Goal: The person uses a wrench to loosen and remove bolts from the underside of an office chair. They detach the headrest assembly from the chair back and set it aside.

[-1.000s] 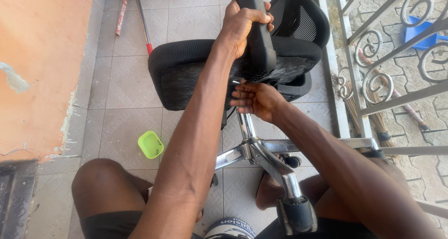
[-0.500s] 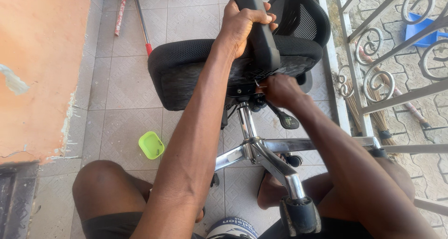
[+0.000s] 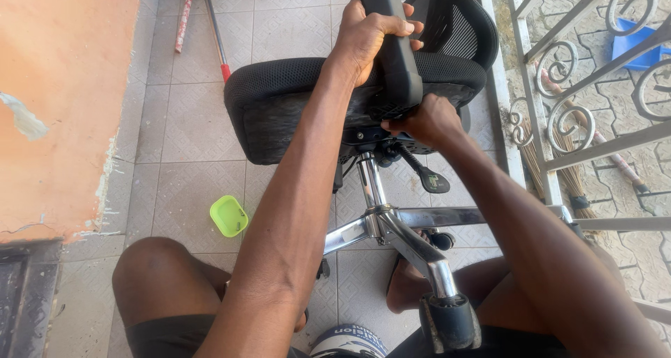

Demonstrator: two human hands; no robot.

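A black mesh office chair (image 3: pixel 279 106) lies tipped on its side on the tiled floor, its chrome base (image 3: pixel 391 228) and a caster (image 3: pixel 447 319) pointing toward me. My left hand (image 3: pixel 370 33) grips the chair's black armrest (image 3: pixel 391 43) from above. My right hand (image 3: pixel 426 120) is pressed under the seat at the foot of that armrest, fingers curled against the mounting; whatever they hold is hidden. A black adjustment lever (image 3: pixel 426 173) sticks out just below that hand.
A small lime-green tray (image 3: pixel 229 215) sits on the floor left of the chair base. An orange wall (image 3: pixel 63 92) stands at left. A metal railing (image 3: pixel 580 120) runs along the right. A red-handled broom (image 3: pixel 213 29) lies at the back.
My right hand has risen from the seat's underside near the column up to the armrest's base. The left hand keeps its grip on the armrest.
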